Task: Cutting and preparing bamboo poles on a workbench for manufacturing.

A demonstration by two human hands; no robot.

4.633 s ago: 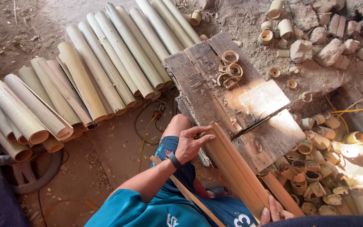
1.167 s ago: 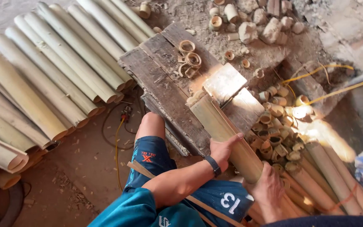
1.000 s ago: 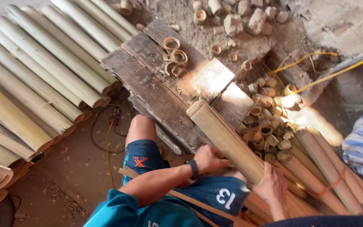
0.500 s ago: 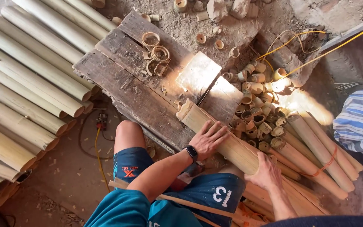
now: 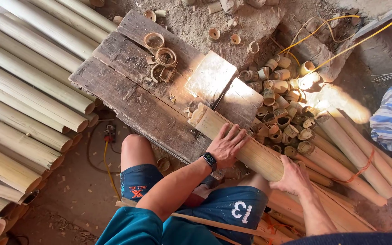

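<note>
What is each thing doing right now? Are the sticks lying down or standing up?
Thick pale bamboo pole: lying on the workbench, gripped by both hands.
Left hand: pressed on top of the pole.
Right hand: wrapped around the pole's near end.
Rough wooden workbench: littered with bamboo rings.
Bundled bamboo poles: tied, lying flat.

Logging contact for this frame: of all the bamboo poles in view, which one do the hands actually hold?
The pole lying across the wooden bench, under the left hand and right hand. The stacked and tied poles lie untouched.

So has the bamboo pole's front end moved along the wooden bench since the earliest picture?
Yes. The bamboo pole has slid forward over the wooden bench; its end now lies near the pale block.
</note>
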